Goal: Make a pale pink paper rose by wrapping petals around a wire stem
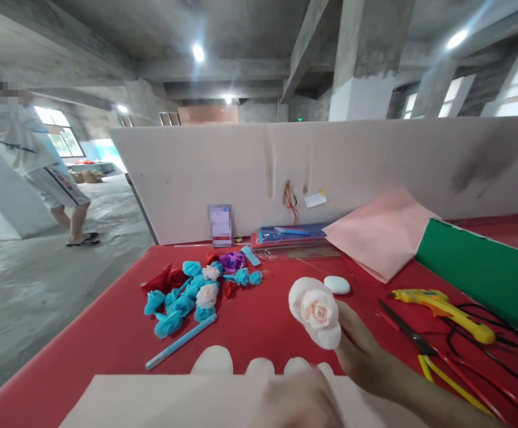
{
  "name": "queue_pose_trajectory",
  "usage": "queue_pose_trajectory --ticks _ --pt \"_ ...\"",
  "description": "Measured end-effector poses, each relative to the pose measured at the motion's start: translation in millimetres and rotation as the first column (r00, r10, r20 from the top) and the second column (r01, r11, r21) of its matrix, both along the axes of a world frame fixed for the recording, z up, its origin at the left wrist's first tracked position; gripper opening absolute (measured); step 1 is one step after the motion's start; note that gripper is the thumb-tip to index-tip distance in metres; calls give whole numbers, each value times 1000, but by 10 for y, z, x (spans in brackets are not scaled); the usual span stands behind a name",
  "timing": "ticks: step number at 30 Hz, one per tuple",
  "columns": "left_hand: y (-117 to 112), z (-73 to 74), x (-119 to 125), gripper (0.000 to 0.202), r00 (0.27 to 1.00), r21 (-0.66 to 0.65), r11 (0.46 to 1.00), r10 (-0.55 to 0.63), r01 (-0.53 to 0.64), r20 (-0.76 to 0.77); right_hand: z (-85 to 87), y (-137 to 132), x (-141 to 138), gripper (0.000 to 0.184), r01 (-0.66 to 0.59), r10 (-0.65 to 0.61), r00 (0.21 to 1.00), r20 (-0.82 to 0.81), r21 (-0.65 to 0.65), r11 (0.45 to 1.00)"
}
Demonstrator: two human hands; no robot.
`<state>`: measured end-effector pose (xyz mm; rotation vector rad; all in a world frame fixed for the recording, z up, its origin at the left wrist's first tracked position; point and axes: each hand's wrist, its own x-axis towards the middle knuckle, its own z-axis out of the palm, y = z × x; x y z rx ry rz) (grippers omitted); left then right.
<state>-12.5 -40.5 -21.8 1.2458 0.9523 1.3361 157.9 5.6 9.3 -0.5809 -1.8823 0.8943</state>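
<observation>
My right hand (366, 356) is closed around the base of a pale pink paper rose (319, 312), its open petals facing me. My left hand (301, 399) is smeared by motion low in the middle, above a large pale sheet (173, 399); its fingers cannot be made out. Along the sheet's far edge lie several rounded pale petals, one of them a larger petal (213, 361) at the left. A white oval case (336, 285) rests just behind the rose.
On the red table (107, 333), turquoise crepe flowers (181, 306) with red, pink and purple ones form a pile, a blue tube (181, 343) beside it. At right lie scissors (413, 336), a yellow glue gun (446, 312) and a green board (482, 273). A person (31, 154) stands far left.
</observation>
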Motion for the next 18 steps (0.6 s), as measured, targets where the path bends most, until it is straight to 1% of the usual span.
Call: queue_pose_trajectory --ticks 2,3,4,5,7,9,11,13,18 --pt "102 45 42 30 1000 24 1000 8 -8 9 -49 10 -13 36 -53 46 997 -65 -101 993" --pt "149 69 34 23 1000 25 1000 3 -3 8 -76 11 -25 34 -117 97 989 -116 -174 978" --pt "190 90 15 17 1000 24 1000 -6 6 6 -103 10 -42 33 -205 160 969 -187 -258 944" --pt "223 107 -8 15 1000 24 999 -23 23 6 -128 6 -61 32 -312 228 935 -273 -325 893" --pt "256 128 -44 18 997 17 997 -72 72 12 -167 -8 -106 32 -490 322 853 -410 -418 765" --pt "241 135 -43 19 992 0 992 -126 126 27 -196 -20 -147 32 -600 377 785 -491 -452 660" --pt "197 137 -10 23 985 -20 985 -169 170 44 -221 -22 -175 33 -663 425 739 -522 -455 594" --pt "148 143 31 27 980 -35 981 -189 192 67 -243 -13 -188 34 -702 469 709 -527 -461 543" --pt "88 176 54 36 975 -80 976 -194 203 109 -326 13 -189 37 -721 547 690 -473 -513 466"
